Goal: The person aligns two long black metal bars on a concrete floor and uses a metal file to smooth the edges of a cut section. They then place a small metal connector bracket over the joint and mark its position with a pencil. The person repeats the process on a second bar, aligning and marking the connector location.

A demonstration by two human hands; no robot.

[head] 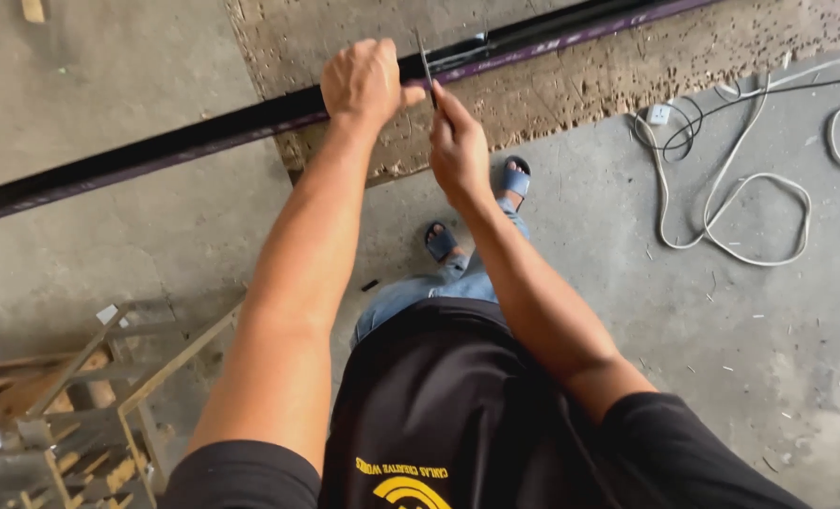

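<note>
Concrete floor (156, 236); dark bar (203, 132) under hands (411, 104)

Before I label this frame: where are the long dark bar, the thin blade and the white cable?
long dark bar (156, 151), head view, its middle stretch
thin blade (426, 68), head view, its shaft
white cable (750, 188), head view, a loop

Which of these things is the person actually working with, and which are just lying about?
In use:
left hand gripping the long dark bar
right hand holding a thin dark tool at the bar

Lying about:
white cable
metal frame
concrete floor
</note>
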